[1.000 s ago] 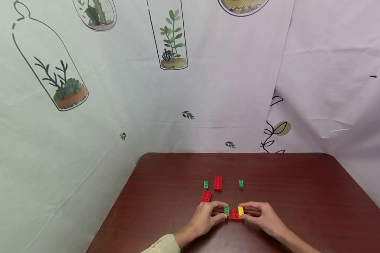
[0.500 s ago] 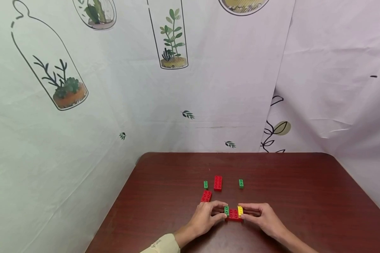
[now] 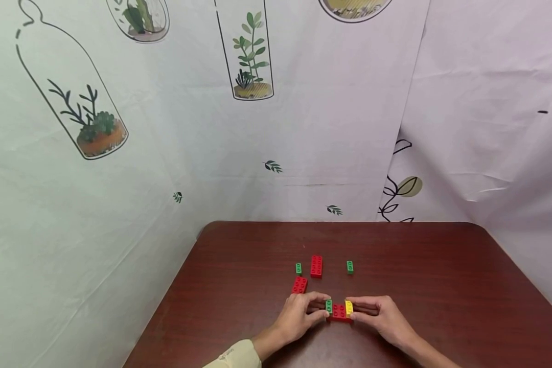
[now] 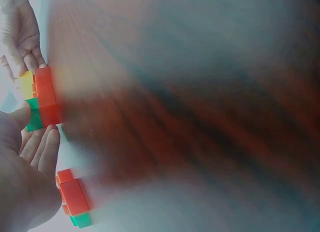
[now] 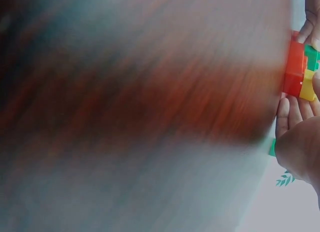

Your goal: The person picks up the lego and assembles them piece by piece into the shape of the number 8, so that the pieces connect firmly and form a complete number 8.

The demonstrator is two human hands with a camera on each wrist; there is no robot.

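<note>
A red toy building brick (image 3: 339,311) lies near the front of the table, its studs up. On its left end sits a small green brick (image 3: 328,306), pinched between thumb and fingers of my left hand (image 3: 299,317). At the other end my right hand (image 3: 386,319) pinches a small yellow brick (image 3: 349,308) in the same way. Bare red studs show between the two. Seen from the left wrist, the green brick (image 4: 34,115) and the yellow brick (image 4: 26,85) sit side by side against the long red brick (image 4: 47,96).
Just beyond my left hand lies another red brick (image 3: 299,285). Farther back are a longer red brick (image 3: 316,266), a small green brick (image 3: 298,269) to its left and a second green brick (image 3: 350,267) to its right. A printed cloth (image 3: 276,194) hangs behind the dark wooden table (image 3: 441,276).
Almost nothing differs. My right hand's fingers sit very slightly lower on the yellow brick than a second ago, while the left hand stays put.
</note>
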